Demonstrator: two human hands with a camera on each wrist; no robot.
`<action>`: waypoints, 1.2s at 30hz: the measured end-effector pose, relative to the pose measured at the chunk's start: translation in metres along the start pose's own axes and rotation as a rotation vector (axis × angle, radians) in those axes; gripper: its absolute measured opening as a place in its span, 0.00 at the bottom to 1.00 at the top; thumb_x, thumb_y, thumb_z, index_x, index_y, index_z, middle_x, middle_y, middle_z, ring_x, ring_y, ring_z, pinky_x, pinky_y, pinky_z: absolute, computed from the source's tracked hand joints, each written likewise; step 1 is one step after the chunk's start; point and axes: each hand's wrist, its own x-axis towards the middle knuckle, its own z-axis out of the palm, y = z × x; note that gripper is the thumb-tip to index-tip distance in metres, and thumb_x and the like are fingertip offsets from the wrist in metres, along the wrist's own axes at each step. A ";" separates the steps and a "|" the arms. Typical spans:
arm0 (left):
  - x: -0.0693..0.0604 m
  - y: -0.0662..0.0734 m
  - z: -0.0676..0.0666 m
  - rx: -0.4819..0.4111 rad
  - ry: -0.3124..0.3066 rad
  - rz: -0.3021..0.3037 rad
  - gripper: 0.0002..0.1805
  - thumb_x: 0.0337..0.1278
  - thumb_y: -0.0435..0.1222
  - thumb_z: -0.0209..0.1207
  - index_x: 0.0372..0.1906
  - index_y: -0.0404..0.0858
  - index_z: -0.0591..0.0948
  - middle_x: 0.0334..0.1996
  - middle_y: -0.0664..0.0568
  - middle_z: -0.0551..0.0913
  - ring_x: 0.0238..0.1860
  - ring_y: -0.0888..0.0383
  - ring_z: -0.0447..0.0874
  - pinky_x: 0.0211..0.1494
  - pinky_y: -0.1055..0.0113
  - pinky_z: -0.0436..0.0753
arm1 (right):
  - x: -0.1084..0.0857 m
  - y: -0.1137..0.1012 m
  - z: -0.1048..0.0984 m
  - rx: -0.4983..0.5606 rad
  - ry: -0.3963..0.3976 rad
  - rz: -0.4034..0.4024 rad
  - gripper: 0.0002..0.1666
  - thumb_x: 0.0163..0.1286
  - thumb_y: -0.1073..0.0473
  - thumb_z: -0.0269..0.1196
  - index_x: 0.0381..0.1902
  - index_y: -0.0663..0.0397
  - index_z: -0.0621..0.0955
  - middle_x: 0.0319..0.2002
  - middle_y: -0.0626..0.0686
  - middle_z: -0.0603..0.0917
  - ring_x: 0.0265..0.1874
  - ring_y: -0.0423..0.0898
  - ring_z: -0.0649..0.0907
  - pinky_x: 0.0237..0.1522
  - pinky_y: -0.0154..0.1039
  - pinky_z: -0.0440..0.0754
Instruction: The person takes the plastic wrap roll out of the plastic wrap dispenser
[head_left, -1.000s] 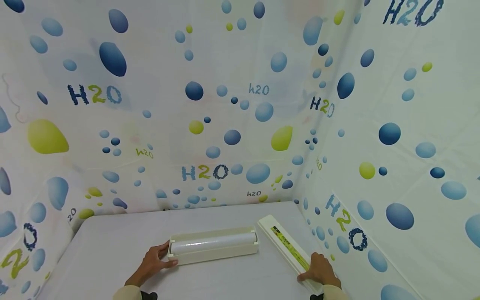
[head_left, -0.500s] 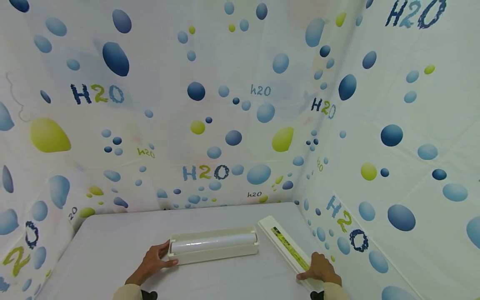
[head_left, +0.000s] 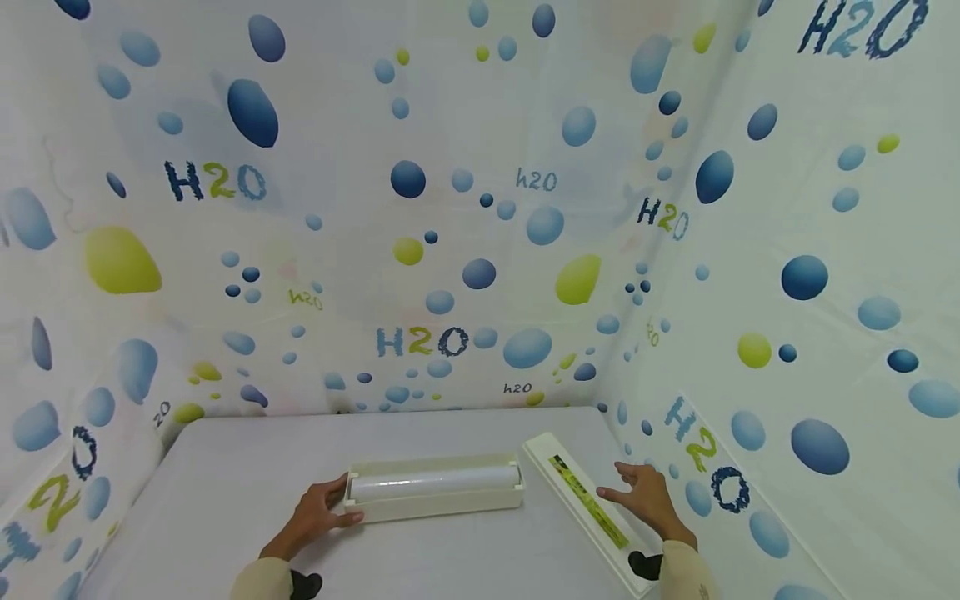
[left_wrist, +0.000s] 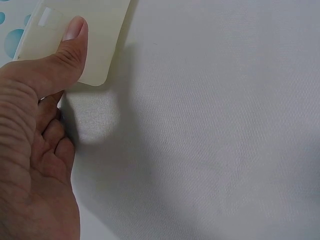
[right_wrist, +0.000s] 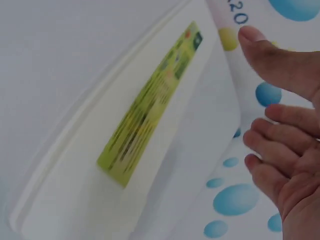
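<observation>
A long cream box [head_left: 442, 505] lies lengthwise on the table, with a shiny roll [head_left: 435, 482] of clear film inside. My left hand [head_left: 313, 512] grips the box's left end, thumb on the near side; in the left wrist view the thumb of that hand [left_wrist: 45, 80] presses on the box [left_wrist: 102, 55]. To the right, a long white lid [head_left: 536, 450] with a yellow-green label [head_left: 588, 502] lies slanted on the table. My right hand [head_left: 647, 498] is raised over the lid's right edge, holding nothing. In the right wrist view the hand [right_wrist: 295, 145] is apart from the lid [right_wrist: 65, 185].
The white-covered table [head_left: 285, 442] is enclosed by a back curtain [head_left: 337, 275] and side curtains printed with blue and green drops and H2O lettering. The right curtain [head_left: 862, 358] stands close beside the right hand.
My right hand has let go of the lid's near end and moved up and away, its fingers spreading. The left hand keeps its grip on the box. The head view has shifted slightly.
</observation>
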 end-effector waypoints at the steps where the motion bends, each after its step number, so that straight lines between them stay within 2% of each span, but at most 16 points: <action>1: -0.001 0.001 -0.001 0.000 0.000 0.004 0.59 0.52 0.44 0.84 0.79 0.19 0.63 0.78 0.26 0.68 0.78 0.25 0.71 0.79 0.34 0.74 | 0.003 -0.004 0.000 0.036 0.010 -0.015 0.46 0.63 0.49 0.83 0.68 0.74 0.81 0.66 0.73 0.84 0.62 0.71 0.88 0.62 0.64 0.89; 8: -0.005 -0.007 -0.001 -0.022 0.013 0.001 0.60 0.51 0.45 0.85 0.79 0.20 0.63 0.78 0.27 0.68 0.78 0.25 0.69 0.80 0.33 0.73 | 0.025 -0.041 0.003 0.192 0.023 -0.089 0.44 0.65 0.51 0.82 0.73 0.66 0.79 0.71 0.68 0.82 0.69 0.66 0.84 0.70 0.62 0.84; 15: -0.006 -0.017 -0.001 -0.032 0.027 0.011 0.61 0.49 0.48 0.85 0.79 0.20 0.64 0.78 0.26 0.68 0.78 0.25 0.70 0.79 0.34 0.73 | 0.051 -0.080 0.010 0.313 -0.032 -0.164 0.43 0.66 0.55 0.81 0.74 0.64 0.79 0.73 0.66 0.81 0.72 0.64 0.82 0.73 0.59 0.81; 23: -0.005 -0.016 0.003 -0.003 0.044 0.055 0.61 0.49 0.50 0.85 0.78 0.21 0.66 0.77 0.26 0.70 0.77 0.25 0.71 0.78 0.33 0.75 | 0.069 -0.119 0.019 0.365 -0.098 -0.273 0.44 0.65 0.59 0.81 0.75 0.67 0.77 0.73 0.68 0.80 0.74 0.65 0.80 0.75 0.58 0.79; 27: -0.005 -0.016 0.005 -0.035 0.053 0.043 0.61 0.48 0.49 0.85 0.79 0.22 0.66 0.78 0.27 0.69 0.78 0.26 0.71 0.79 0.32 0.72 | 0.075 -0.137 0.024 0.403 -0.140 -0.318 0.43 0.65 0.61 0.80 0.74 0.69 0.77 0.72 0.70 0.80 0.74 0.67 0.80 0.75 0.58 0.78; 36: -0.008 -0.012 0.006 -0.016 0.052 0.063 0.58 0.49 0.46 0.85 0.78 0.21 0.67 0.77 0.27 0.71 0.77 0.26 0.73 0.78 0.32 0.74 | 0.083 -0.156 0.043 0.408 -0.204 -0.402 0.42 0.64 0.65 0.81 0.73 0.69 0.78 0.72 0.68 0.80 0.74 0.67 0.79 0.74 0.56 0.79</action>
